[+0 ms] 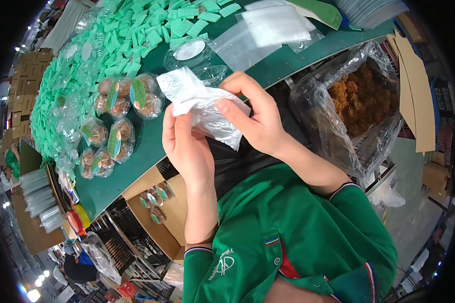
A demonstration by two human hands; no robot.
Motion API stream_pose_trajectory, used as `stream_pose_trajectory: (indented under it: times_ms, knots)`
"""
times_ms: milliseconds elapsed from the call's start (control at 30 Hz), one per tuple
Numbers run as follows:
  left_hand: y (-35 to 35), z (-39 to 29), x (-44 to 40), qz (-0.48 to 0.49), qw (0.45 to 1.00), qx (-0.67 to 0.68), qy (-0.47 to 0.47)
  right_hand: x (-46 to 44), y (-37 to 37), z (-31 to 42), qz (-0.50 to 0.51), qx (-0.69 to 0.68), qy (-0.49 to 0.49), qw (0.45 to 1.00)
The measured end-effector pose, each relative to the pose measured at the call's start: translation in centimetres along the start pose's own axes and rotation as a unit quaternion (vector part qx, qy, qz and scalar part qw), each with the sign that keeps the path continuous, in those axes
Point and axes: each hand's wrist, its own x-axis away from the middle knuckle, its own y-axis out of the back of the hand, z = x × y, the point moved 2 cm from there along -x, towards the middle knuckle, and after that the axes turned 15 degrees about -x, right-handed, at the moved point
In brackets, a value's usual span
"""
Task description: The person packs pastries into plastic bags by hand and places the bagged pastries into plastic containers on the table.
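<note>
One plastic bag (200, 103) gripped by L hand (189, 149) & R hand (260, 118); lined bin (322, 132) w/ brown clumps (353, 103); box (176, 218) w/ packs (161, 192).

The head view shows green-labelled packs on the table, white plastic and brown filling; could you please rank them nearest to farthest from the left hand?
1. White plastic, held in the left hand.
2. Green-labelled packs, left, on the table.
3. Brown filling, far right.

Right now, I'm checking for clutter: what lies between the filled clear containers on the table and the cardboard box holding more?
The head view shows a bare strip of green tabletop between the filled clear containers and the cardboard box.
</note>
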Motion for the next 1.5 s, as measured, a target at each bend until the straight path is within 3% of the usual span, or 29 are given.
stream_pose_trajectory:
  times_ms: [167,200,267,300,433,767,1267,1367,1500]
  knots:
    - [0.2,0.4,0.3,0.028,0.998,-0.044,-0.042,-0.9,-0.6,0.9,-0.029,-0.257,-0.194,0.946]
    - [0.2,0.6,0.4,0.040,0.995,-0.083,-0.047,-1.1,-0.5,1.1,-0.043,-0.245,-0.219,0.944]
    - [0.4,0.8,0.7,0.062,0.983,-0.162,-0.056,-0.6,-0.1,-0.2,-0.016,-0.197,-0.216,0.956]
    - [0.5,0.9,0.7,0.059,0.985,-0.158,-0.047,-0.5,0.0,-0.5,-0.002,-0.173,-0.214,0.961]
    - [0.3,1.0,0.6,0.022,0.995,-0.094,-0.028,-0.8,0.1,0.1,-0.103,-0.252,-0.191,0.943]
    - [0.4,0.9,0.3,0.004,0.999,-0.028,-0.024,-0.5,0.8,-0.6,-0.119,-0.254,-0.153,0.947]
    - [0.6,1.3,0.2,0.010,1.000,0.004,0.017,-0.4,0.7,-0.8,-0.189,-0.334,-0.195,0.903]
    - [0.7,1.2,0.2,-0.020,1.000,0.013,0.014,-0.1,0.8,-0.6,-0.159,-0.358,-0.278,0.877]
    - [1.0,0.5,-0.2,-0.061,0.998,0.011,0.021,0.9,0.1,-0.7,0.036,-0.291,-0.319,0.901]
